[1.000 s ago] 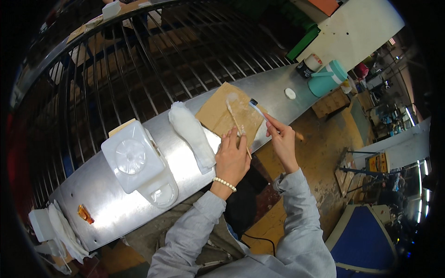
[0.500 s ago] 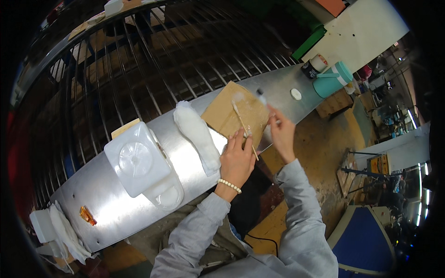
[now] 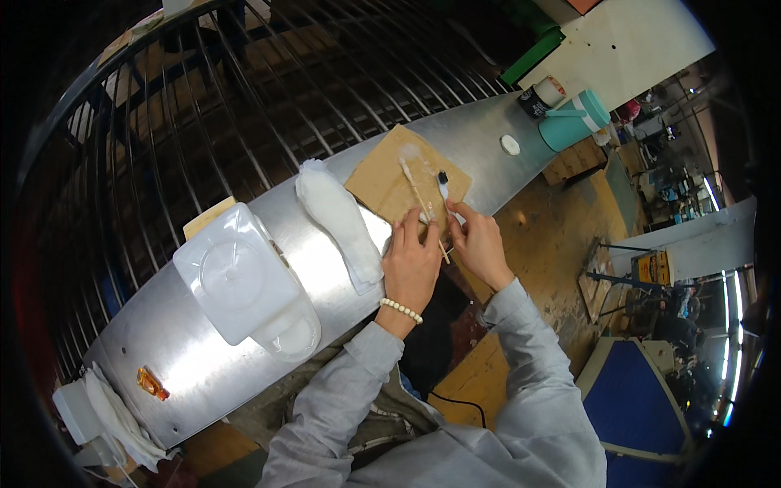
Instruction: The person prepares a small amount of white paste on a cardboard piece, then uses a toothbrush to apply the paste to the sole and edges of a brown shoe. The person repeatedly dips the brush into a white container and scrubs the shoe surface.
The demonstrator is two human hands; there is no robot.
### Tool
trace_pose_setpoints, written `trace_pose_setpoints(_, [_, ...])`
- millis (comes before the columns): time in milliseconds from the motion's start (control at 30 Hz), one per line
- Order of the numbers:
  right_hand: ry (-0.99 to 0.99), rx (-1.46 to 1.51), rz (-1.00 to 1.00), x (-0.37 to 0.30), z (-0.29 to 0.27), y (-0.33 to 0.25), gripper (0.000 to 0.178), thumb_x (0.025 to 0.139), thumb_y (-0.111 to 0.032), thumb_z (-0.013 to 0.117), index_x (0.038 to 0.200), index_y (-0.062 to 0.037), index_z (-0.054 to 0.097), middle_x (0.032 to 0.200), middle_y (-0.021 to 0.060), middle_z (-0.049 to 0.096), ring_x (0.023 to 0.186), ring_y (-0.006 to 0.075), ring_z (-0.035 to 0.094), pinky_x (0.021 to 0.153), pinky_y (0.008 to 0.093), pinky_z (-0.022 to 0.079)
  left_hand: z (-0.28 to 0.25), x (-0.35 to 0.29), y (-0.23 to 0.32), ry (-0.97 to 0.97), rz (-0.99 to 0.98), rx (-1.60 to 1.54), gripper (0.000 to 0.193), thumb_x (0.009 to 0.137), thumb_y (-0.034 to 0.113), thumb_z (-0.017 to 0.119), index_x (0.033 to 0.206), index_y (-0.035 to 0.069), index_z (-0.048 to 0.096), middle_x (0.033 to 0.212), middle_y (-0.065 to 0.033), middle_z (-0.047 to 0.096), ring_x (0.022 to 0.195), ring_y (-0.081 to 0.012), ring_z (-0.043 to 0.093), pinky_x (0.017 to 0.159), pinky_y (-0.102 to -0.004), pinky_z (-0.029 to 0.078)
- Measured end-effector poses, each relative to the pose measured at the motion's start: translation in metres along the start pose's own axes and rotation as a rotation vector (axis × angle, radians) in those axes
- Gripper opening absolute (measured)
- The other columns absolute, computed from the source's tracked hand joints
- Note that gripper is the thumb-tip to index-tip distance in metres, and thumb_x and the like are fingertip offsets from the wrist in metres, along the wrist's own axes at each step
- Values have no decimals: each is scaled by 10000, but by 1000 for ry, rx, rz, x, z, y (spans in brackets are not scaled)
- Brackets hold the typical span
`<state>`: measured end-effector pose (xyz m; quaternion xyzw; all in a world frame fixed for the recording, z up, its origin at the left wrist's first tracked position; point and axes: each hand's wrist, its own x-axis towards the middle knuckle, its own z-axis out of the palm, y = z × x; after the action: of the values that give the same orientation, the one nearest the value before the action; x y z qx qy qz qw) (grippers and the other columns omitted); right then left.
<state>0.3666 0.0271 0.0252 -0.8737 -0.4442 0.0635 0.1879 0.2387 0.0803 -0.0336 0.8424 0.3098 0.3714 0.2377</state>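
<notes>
My right hand (image 3: 483, 249) is closed round a toothbrush (image 3: 442, 184) with dark bristles and a pale neck, held over a brown cardboard piece (image 3: 381, 180). Beside it, my left hand (image 3: 411, 275), with a beaded bracelet at the wrist, has its fingertips pinched together low on the cardboard. Something small and pale shows at those fingertips, too small to name. A thin wooden stick (image 3: 416, 192) with a whitened tip lies slantwise across the cardboard, passing by the left fingers. White residue marks the cardboard near that tip.
The metal bench (image 3: 203, 374) carries a folded white cloth (image 3: 338, 215), a white plastic container (image 3: 236, 281), an orange wrapper (image 3: 151, 383) and a round white lid (image 3: 510, 145). A teal jug (image 3: 576, 120) and a dark can (image 3: 541, 98) stand far right. Metal bars (image 3: 244, 106) run behind.
My right hand has come down and left, bringing the toothbrush lower over the cardboard beside the left fingers. The left hand stays at the cardboard. The whole view has shifted slightly.
</notes>
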Motion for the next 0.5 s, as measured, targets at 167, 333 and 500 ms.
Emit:
trace_pose_setpoints(167, [-136,-1,-13,-26,-24,8,310,948,-180,636,1235,-119,737,704,232,670,714,429,684,690,490,535,-2,2,5,0,-57,-43,351,811,125,783,1126,89,632,1248,-145,504,1066,-367,623,781,-457,582])
trace_pose_setpoints(333, [-298,294,25,-10,-78,25,356,956,-203,677,1289,-89,725,680,111,707,499,162,581,521,322,445,-2,2,5,22,-47,-61,318,810,126,783,1083,93,625,1162,-127,505,1004,-333,617,758,-442,560])
trace_pose_setpoints(500, [-165,677,56,15,-73,27,398,1061,-232,558,1420,-71,623,651,3,666,423,22,417,405,205,315,1,1,3,62,-5,-78,328,797,117,788,1082,100,624,1121,-110,522,987,-311,617,770,-430,546])
